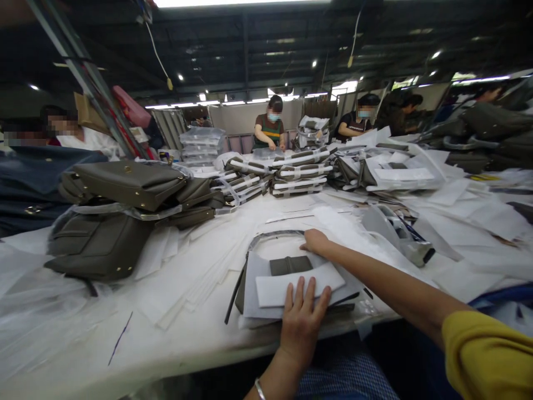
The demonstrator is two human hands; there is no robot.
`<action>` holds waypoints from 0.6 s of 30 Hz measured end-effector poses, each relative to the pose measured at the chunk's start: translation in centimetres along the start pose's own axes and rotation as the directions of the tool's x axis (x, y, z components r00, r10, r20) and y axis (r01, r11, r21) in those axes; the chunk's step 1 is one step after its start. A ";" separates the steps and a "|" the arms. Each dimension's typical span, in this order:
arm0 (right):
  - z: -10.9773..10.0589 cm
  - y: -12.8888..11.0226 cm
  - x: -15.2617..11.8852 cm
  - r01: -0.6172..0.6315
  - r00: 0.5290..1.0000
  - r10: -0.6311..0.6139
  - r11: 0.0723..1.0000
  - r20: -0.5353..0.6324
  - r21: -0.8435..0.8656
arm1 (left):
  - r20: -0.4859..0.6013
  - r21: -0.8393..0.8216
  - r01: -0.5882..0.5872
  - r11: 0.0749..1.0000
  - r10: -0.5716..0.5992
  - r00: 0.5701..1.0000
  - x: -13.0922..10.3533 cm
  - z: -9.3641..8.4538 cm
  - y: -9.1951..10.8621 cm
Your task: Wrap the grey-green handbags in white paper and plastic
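Your left hand [302, 316] lies flat, fingers a little apart, on a white pad [272, 293] atop an olive bag [240, 300] at the front edge of the surface [158, 339], near its middle. Your right hand [317, 243] has its fingers drawn together at the right end of the bag's arched handle [277, 234]; whether they pinch it, you cannot tell from this angle. A pale sheet [253, 272] lies beneath the pad, below a short olive panel [287, 265]. Toward the left edge, olive bags [125, 186] lie heaped; flat bundles [302, 172] rise toward the far edge, and a tape dispenser [397, 236] sits to the right.

The bag looks light to moderate in weight, supple in the body and liable to sag if raised by one corner. The pad and sheet, apparently loose, would likely slide on the smooth covering. The surest hold seems a flat palm over the pad, with the other hand at the handle's base; bare fingertips could crease the sheet or mark the bag.
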State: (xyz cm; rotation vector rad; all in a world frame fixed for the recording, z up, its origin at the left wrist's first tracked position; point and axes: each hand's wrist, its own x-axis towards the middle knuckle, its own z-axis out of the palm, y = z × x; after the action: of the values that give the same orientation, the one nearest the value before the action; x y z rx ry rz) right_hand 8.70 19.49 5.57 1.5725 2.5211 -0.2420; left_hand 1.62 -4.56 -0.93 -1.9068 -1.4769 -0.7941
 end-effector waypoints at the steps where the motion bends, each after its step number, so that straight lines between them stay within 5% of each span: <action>1: -0.1 0.0 0.2 -0.010 1.000 0.010 1.000 0.024 0.010 | -0.005 -0.003 0.003 1.000 -0.003 1.000 0.0 0.0 0.0; 10: -0.9 0.4 1.0 -0.031 0.980 -0.029 0.954 0.196 0.297 | -0.010 0.001 0.000 1.000 0.000 1.000 0.0 0.2 0.0; 18: -2.2 1.8 -1.5 0.158 0.979 -0.204 0.665 -0.026 0.730 | 0.076 -0.009 -0.006 1.000 0.007 0.997 0.0 0.0 -0.3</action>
State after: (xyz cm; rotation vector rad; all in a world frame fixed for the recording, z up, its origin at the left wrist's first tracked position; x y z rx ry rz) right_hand 10.88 19.45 7.99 1.4478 2.6775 -1.4706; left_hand 1.35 -4.49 -0.88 -1.9667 -1.5144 -0.7333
